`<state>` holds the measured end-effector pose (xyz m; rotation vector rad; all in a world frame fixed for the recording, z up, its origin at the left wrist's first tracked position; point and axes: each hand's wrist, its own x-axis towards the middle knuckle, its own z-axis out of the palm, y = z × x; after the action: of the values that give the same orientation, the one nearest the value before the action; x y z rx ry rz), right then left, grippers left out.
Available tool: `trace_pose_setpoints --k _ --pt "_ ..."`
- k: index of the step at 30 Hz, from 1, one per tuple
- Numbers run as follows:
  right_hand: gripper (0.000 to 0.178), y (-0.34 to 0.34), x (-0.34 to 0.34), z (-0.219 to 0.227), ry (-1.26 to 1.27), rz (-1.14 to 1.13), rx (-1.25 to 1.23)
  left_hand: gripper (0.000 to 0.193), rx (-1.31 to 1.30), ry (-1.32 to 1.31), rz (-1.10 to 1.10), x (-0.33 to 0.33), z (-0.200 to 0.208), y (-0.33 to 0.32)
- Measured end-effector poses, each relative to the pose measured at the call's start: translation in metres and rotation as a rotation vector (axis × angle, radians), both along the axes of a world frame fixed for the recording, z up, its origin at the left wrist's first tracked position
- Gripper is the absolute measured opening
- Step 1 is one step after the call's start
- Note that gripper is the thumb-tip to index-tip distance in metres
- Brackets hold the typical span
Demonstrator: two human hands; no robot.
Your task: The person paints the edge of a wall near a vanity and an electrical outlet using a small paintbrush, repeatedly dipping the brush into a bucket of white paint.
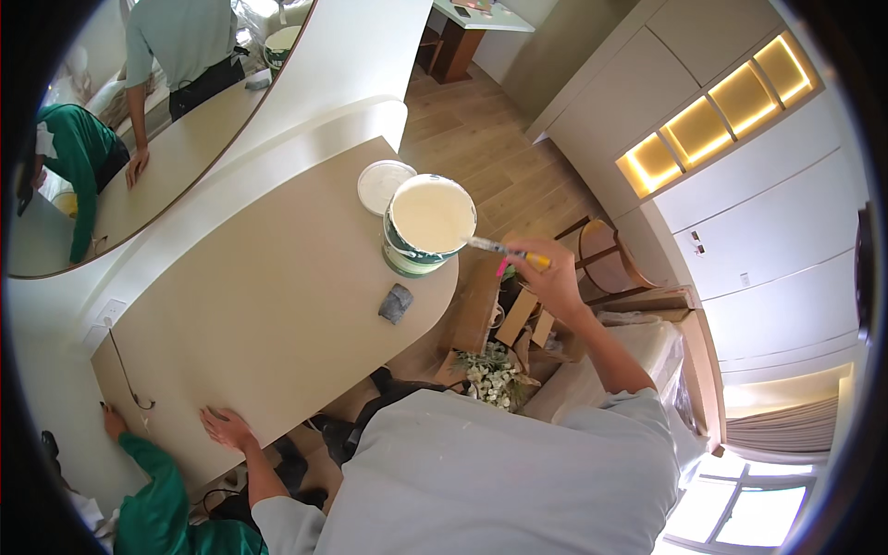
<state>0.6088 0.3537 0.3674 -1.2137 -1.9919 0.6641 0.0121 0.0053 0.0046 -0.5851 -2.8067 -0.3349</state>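
Note:
My right hand [548,277] is closed around a thin paintbrush [509,251] with a yellow handle. Its pale tip reaches the right side of the bucket's rim; I cannot tell whether it touches. The green and white bucket [413,260] stands at the table's rounded far end, filled nearly to the top with cream paint [433,213]. Beside it lies a round white lid [383,187], partly behind the bucket. A small dark grey pad [395,303] rests nearer to me. Flat on the table [250,296], near its left front edge, is my left hand [228,428], fingers spread, holding nothing.
At lower left a co-worker in a green sleeve [153,481] has a hand on the table near a black cable [125,370]. A mirror [199,139] hangs on the wall. Right of the table are cardboard boxes, white flowers [495,377], a chair [606,254] and plastic-wrapped furniture [606,365].

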Motion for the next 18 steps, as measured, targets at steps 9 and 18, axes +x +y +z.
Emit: trace_pose_setpoints --k 9,18 --pt "0.010 0.007 0.023 -0.122 0.950 -0.522 -0.411 0.050 0.058 0.056 -0.055 -0.009 -0.019 -0.003" --pt "0.015 -0.005 0.005 -0.086 0.683 -0.580 -0.325 0.045 0.190 -0.056 0.006 0.010 0.024 -0.001"
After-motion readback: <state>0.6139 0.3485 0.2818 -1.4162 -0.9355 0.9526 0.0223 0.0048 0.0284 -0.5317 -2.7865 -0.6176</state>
